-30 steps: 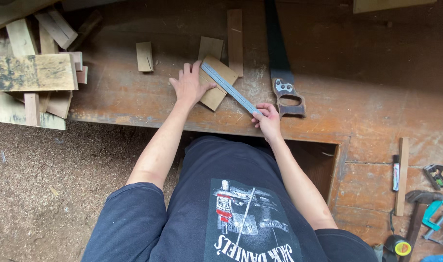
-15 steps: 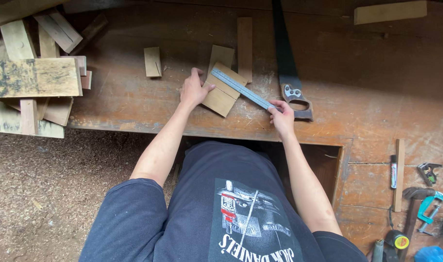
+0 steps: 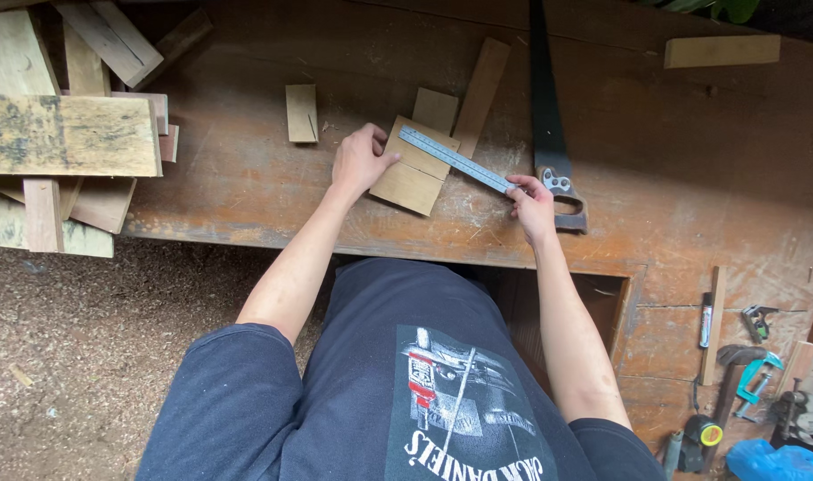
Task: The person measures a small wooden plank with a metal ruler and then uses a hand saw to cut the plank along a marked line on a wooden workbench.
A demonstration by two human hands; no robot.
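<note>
Now metal ruler (image 3: 455, 159) diagonal across wood block (image 3: 413, 167): left hand (image 3: 360, 160) flat on block, right hand (image 3: 533, 201) pinching ruler end.

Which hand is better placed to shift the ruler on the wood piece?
Probably the right. The right hand already grips the near end of the metal ruler, while the left hand presses the flat wood piece beneath, steadying it.

The steel ruler (image 3: 455, 159) now lies flatter across the wood piece (image 3: 415, 167) (both hands steadying).

Soft, even daylight, faint shadows, sharp focus, no glare, slight wide-angle stretch at edges.
</note>
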